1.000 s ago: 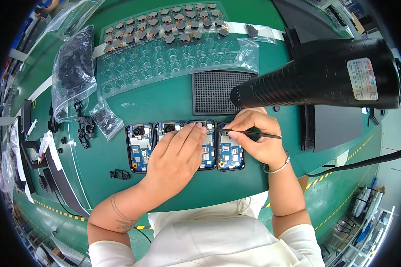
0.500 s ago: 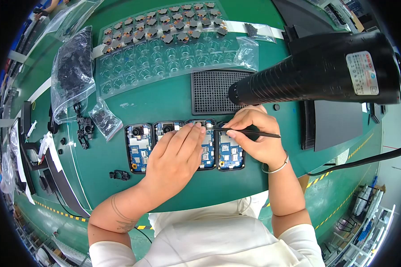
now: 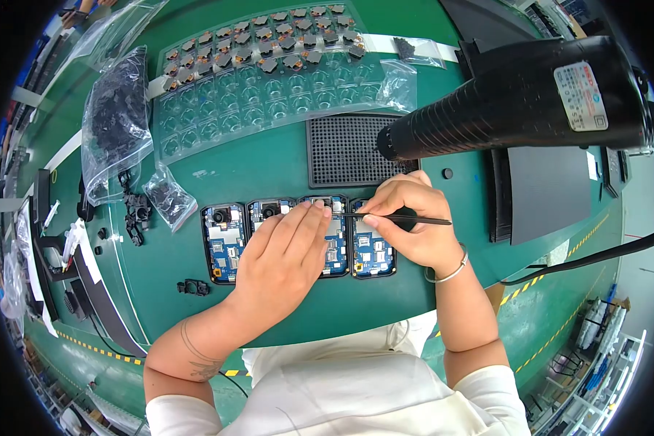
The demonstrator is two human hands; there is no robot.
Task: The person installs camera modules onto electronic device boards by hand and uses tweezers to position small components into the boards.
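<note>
Several black-framed devices with blue circuit boards stand in a row on the green table; the leftmost device (image 3: 226, 247) shows a round black camera part. My left hand (image 3: 285, 251) lies over the second and third devices, fingers extended close together, the fingertips at the top of the third device (image 3: 335, 243). My right hand (image 3: 407, 214) pinches black tweezers (image 3: 432, 220), whose tip points left at the upper part of the third device. The rightmost device (image 3: 373, 251) is partly under my right hand. Whether the tweezers grip anything is too small to tell.
A clear blister tray (image 3: 258, 94) with small parts lies at the back, beside a bag of black parts (image 3: 116, 123). A black grid mat (image 3: 349, 149) sits beyond the devices. A large black cylindrical tool (image 3: 516, 102) hangs over the right side. Black sheets (image 3: 548, 196) lie right.
The view has shifted slightly, and the black cylindrical tool appears a little higher and further left. Both hands keep nearly the same pose at the third device.
</note>
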